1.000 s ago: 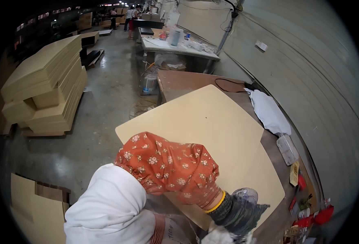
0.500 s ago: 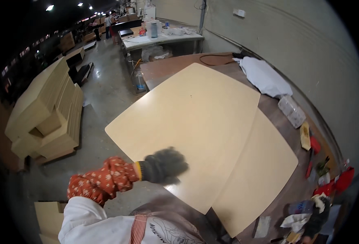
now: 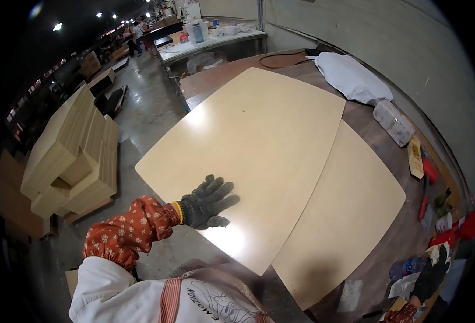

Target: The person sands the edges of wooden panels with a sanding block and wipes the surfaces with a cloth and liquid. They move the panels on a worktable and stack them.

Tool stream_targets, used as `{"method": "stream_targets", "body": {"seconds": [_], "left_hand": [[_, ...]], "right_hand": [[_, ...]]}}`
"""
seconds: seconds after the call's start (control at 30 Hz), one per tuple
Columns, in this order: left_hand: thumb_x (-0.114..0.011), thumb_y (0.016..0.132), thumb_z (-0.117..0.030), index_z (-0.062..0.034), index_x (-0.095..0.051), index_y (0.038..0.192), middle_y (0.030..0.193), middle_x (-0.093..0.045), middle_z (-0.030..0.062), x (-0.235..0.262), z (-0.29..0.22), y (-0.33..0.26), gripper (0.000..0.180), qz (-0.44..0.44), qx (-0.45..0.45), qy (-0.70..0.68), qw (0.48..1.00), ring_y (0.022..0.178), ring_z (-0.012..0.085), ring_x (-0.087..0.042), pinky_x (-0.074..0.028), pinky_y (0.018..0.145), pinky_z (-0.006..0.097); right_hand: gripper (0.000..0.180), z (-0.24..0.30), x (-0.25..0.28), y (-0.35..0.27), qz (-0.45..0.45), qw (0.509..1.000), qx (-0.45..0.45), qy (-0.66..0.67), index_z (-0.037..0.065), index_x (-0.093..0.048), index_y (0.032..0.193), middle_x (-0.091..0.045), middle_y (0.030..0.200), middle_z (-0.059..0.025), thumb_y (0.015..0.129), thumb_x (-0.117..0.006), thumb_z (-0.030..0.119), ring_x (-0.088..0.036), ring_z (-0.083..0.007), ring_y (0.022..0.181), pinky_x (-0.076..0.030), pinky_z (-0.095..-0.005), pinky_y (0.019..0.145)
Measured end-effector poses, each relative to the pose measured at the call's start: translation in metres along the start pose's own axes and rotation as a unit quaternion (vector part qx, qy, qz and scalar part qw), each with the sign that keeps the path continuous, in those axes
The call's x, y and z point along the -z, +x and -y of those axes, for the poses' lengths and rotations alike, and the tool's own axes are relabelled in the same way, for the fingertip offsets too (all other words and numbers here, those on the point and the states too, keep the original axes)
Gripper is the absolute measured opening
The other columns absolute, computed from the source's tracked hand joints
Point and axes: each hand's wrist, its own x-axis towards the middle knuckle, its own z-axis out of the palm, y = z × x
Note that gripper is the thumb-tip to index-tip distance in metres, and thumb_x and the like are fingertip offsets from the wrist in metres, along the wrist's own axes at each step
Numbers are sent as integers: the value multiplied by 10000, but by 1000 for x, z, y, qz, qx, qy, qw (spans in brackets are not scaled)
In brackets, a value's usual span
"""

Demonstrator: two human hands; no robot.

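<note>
Two pale beige boards with rounded corners lie overlapped on a brown workbench. The upper board sits to the left and partly covers the lower board. My left hand, in a dark knit glove below an orange flowered sleeve, lies flat with fingers spread on the upper board's near left part. My right hand, also in a dark glove, is at the lower right rim among small items on the bench. Its grip is hidden.
A white cloth bundle, a clear plastic box and red-handled tools line the bench by the wall. Stacked pale boards stand on the concrete floor to the left. A cluttered table and a person are farther back.
My left arm, stretched across to the right a second ago, has drawn back and its hand now rests flat on the upper board. The lower board has come into view beneath it.
</note>
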Motion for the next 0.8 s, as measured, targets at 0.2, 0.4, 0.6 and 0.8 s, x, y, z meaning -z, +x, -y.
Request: {"method": "stream_targets", "body": {"seconds": [0.2,0.4,0.6,0.8], "left_hand": [[-473,892,-635,-124,-381,1448,1485,-272,309,10,-19,67,761,24,-65,9,998,1365,508,-261,-123,1130,628],[-453,921,-567,-189,-471,1382,1480,-376,187,-30,-51,149,597,-106,-287,-93,947,1376,393,-319,-120,1149,602],[-533,905,-503,-164,-570,1285,1450,-429,117,-28,-75,179,510,-16,-371,-60,927,1393,347,-301,-155,1157,562],[-606,905,-360,-145,-642,1202,1308,-574,101,-51,-99,183,370,-168,-448,-100,872,1319,320,-433,-253,1130,517]], "right_hand": [[220,58,42,-30,23,933,-105,345,-1,-575,1137,-618,1058,-108,941,-527,86,-596,-207,972,-476,-322,872],[253,175,51,-136,50,906,-276,318,-2,-583,1164,-620,1121,-113,925,-566,77,-593,-213,1026,-472,-334,909],[293,271,140,-260,-10,845,-494,204,-3,-592,1192,-621,1183,-119,908,-605,68,-591,-219,1080,-467,-345,947],[382,437,130,-313,-177,744,-576,288,-9,-539,1276,-557,1295,-123,902,-606,19,-554,-225,1163,-473,-365,981]]}}
